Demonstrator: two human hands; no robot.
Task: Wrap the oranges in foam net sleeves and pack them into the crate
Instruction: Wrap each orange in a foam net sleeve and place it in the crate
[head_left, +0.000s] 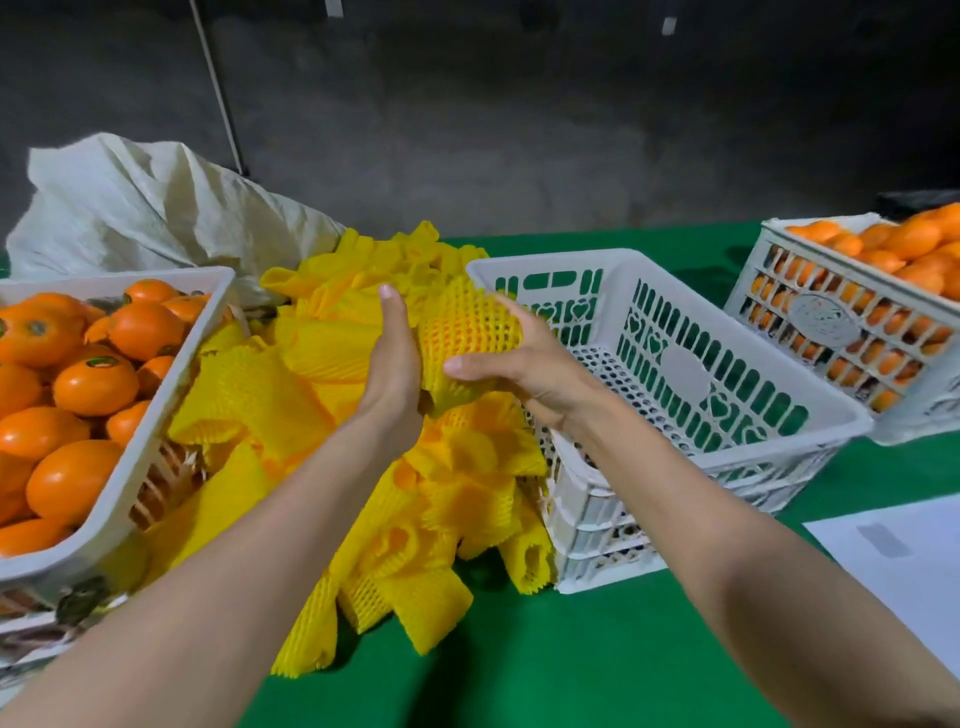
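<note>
Orange (467, 325), round and bright, sits at the centre of the frame inside a stretched yellow foam net sleeve (451, 387). Its skin shows through the opened mesh, and the sleeve's lower end hangs slack below the fruit. The left hand (392, 358) cups the orange from the left, thumb pointing up. The right hand (524, 371) clasps it from the right, forefinger over the top and thumb pressed on the near side. So both hands grip the netted fruit above the heap of loose yellow foam sleeves (311, 395).

Sleeving looks nearly done. To finish well, one hand should steady the fruit while the other draws the slack end along, until the mesh spreads evenly and no bare skin is left at either end. The foam probably tears if yanked, so a gentle pull is wiser.

Just right of the hands stands the white slotted plastic crate (684, 378), its perforated floor showing; the wrapped orange likely goes there. At the left edge a white crate (179, 374) holds unwrapped oranges. At the upper right a third white crate (826, 317) is also full of fruit. All rest on a green table cover (571, 649), with a pale woven sack (130, 208) at the upper left.
</note>
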